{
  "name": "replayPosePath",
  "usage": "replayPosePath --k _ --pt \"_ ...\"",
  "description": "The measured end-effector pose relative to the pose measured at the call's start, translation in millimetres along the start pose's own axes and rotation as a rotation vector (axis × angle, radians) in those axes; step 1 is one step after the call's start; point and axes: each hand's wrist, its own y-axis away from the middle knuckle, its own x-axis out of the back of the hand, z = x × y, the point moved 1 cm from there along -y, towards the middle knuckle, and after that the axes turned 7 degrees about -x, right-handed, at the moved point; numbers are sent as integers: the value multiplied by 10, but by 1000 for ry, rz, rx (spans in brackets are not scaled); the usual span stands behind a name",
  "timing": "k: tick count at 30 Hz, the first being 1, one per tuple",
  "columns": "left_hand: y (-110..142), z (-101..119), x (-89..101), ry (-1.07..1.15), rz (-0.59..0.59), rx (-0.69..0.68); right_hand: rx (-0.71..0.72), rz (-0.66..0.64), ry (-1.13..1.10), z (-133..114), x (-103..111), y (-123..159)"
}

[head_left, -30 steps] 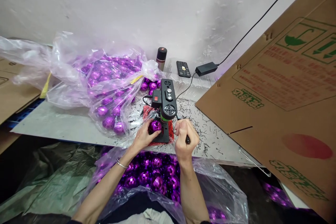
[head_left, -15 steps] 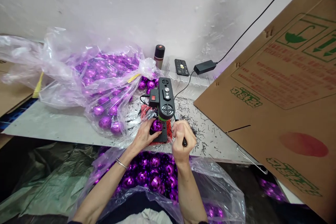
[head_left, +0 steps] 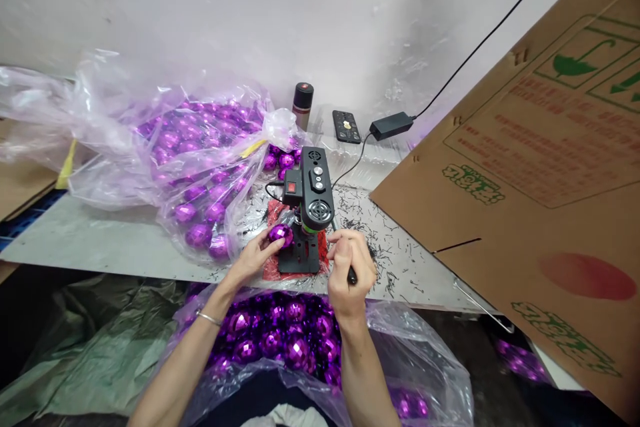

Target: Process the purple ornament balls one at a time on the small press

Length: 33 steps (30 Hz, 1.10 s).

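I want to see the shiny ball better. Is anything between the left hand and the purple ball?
No. The left hand already holds the purple ball in its fingertips, just left of the small black machine. Nothing visible sits between them. The right hand grips the machine's handle on the other side.

Printed cardboard box (head_left: pixel 540 167) at right; power adapter (head_left: pixel 391 125), remote (head_left: pixel 346 127), dark canister (head_left: pixel 303 104), perhaps flask, by wall.

Umbrella sign on cardboard box (head_left: pixel 540 167)
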Motion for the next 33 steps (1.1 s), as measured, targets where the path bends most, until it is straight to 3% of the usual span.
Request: replayPosePath --k 4,8,16,23,33 --pt "-4 -15 -43 -21 -15 -16 24 22 52 10 18 -4" --pt "-45 -68 -158 -237 24 -87 5 -3 12 -7 10 -10" --pt "-103 -71 -288 -601 6 -341 22 3 6 -12 5 3" --pt "-70 -269 -427 -651 84 -582 71 -8 34 10 17 24" --pt "-91 -455 -429 -620 135 -621 79 -3 49 74 4 88"
